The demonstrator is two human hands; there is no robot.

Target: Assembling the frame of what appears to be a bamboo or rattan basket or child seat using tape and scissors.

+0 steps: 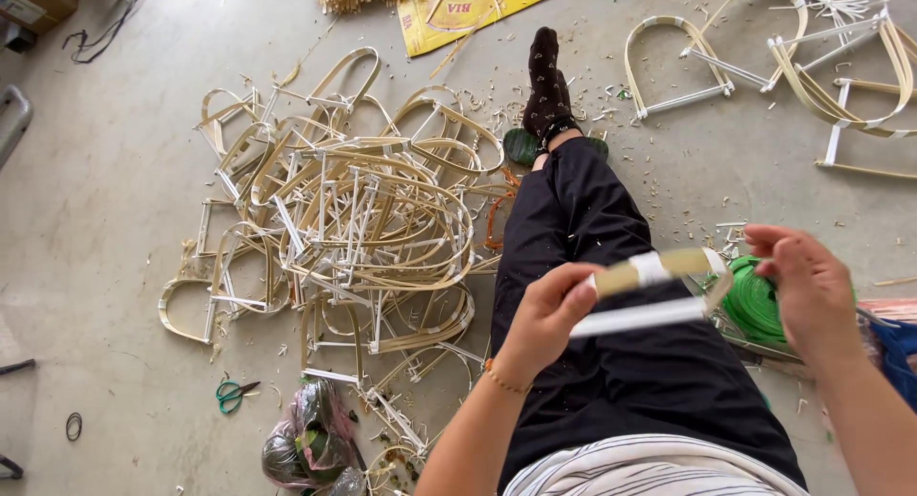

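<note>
From the head camera, the left hand [546,310] was curled, its thumb and fingers pinched on the left end of a small bent bamboo frame [659,288], a pale strip bowed over a white flat bar. The right hand [804,284] was half open, fingers loosely curved at the frame's right end; whether it truly gripped the strip or only touched it could not be told, since the hand was blurred. The frame hung in the air above the person's lap, over the black trouser leg [583,219].

Both forearms came up from the bottom edge toward the frame, the left one wearing a thin bracelet [501,379], and the wrists were bent inward toward each other.

The person sat on a grey concrete floor [105,210] with one leg stretched out, a dark sock [547,81] on the foot. Left of the frame lay a large pile of finished bamboo frames [353,210], and beyond it, past the foot, a few more frames [764,66]. Just right of the frame sat a roll of green cord [755,303]. Green-handled scissors [232,394] and a plastic bag [310,443] lay below the pile, well left of the frame. Shavings littered the floor.
</note>
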